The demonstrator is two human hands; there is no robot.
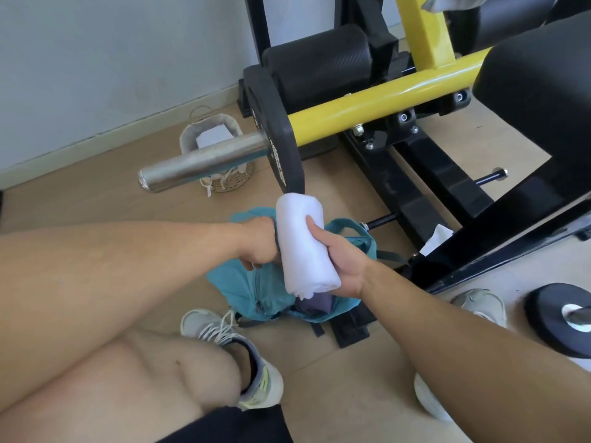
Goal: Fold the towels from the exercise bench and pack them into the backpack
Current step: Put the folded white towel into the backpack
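A folded white towel [303, 244] is gripped in my right hand [339, 257], held just above the open mouth of the teal backpack [236, 286] on the floor. My left hand [259, 241] clutches the backpack's upper edge beside the towel. Something dark purple [311, 303] shows inside the bag under the towel's lower end. Another pale cloth [438, 1] lies on the black bench pad at the top right, mostly cut off by the frame edge.
The black and yellow exercise bench [383, 94] stands right behind the bag, its steel bar [204, 161] and weight plate [278, 135] jutting left. A wicker basket [220, 155] sits by the wall. A loose weight plate [563, 318] lies at right. My shoes flank the bag.
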